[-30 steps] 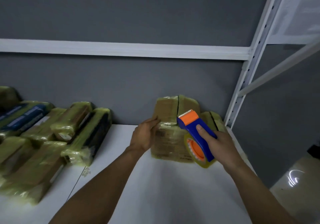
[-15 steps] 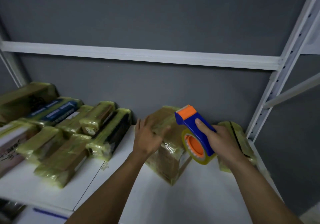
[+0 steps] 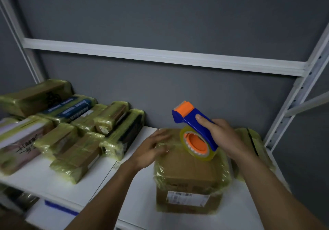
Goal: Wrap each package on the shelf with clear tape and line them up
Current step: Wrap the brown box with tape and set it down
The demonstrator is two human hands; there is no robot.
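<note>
Now: a person stands at the white shelf (image 3: 138, 203), with one brown package (image 3: 190, 180) on it straight ahead of them, right of centre, its label face toward the front edge. The left hand (image 3: 151, 151) lies flat on the package's top near the back-left corner, fingers straight, pressing rather than grasping (it is blurred, so finer detail is lost). The right hand (image 3: 224, 137) is wrapped round the blue handle of the tape dispenser (image 3: 192, 121), forefinger laid along its spine. The orange cutter end is tipped up toward the wall, and the tape roll (image 3: 207, 156) hangs low over the back-right of the package top. I cannot tell whether the roll touches the cardboard, nor whether a strand runs from it. Yellowish film shows across the package's top and upper edges; the lower front looks more thinly covered, by my reading. Step in hand, as I judge it: laying a further band. To do it well, pin the package with the left palm so it does not skid on the smooth board, and press the tape end down before pulling. Draw the dispenser low and steady so the band lies flat, then carry it over the edge and down the front. Risk: the package swivels under a one-corner hold. Wrapped packages (image 3: 74, 151) sit in rough rows at the left, well apart; another wrapped one (image 3: 260, 144) sits just beside the package, behind the right forearm.
</note>
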